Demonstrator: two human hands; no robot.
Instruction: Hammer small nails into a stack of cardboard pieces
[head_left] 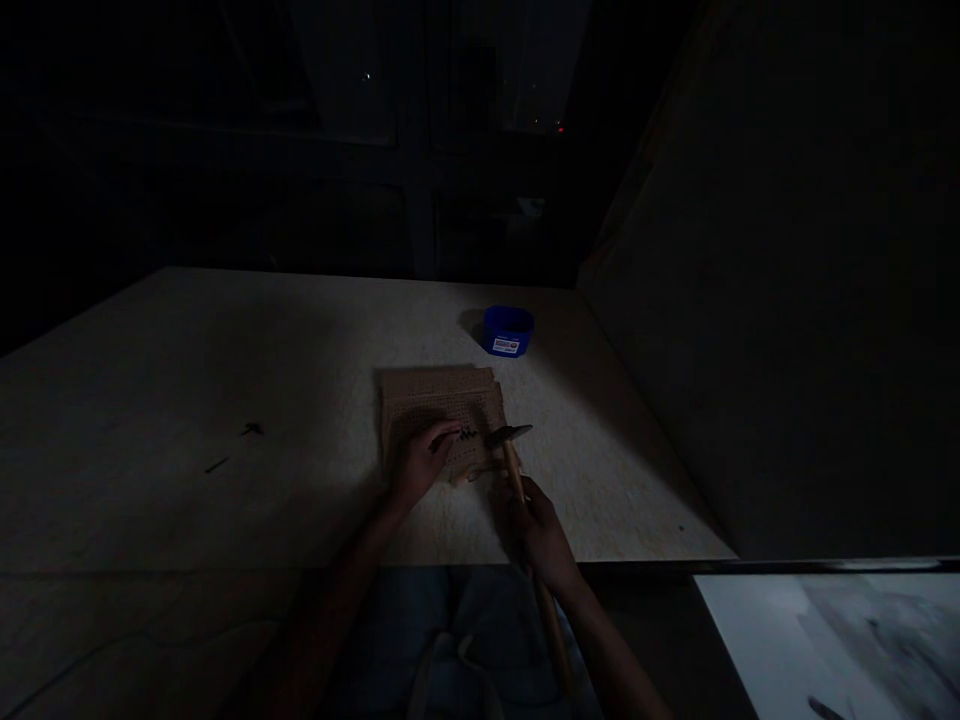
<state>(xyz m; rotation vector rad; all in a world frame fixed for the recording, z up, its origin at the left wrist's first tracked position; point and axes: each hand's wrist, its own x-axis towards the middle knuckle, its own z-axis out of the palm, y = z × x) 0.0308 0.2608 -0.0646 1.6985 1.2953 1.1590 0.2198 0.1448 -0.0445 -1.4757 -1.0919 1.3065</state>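
In the dim head view, my right hand (541, 528) grips a hammer (511, 464) by its wooden handle, the dark head pointing up and away from me. Under the hammer head lies a folded brown pad (442, 385) with rows of small marks or holes, which looks like cloth or cardboard. On the pad my left hand (421, 460) is closed, fingertips together at a thin dark piece too small to name. Just right of those fingertips, a small dark zigzag piece (467, 434) rests on the pad.
A blue tub (508, 332) with a white label stands behind the pad on the pale table (322, 330). Small dark bits (253, 429) and a thin dark strip (217, 465) lie to the left. A dark panel (787, 300) rises along the right side.
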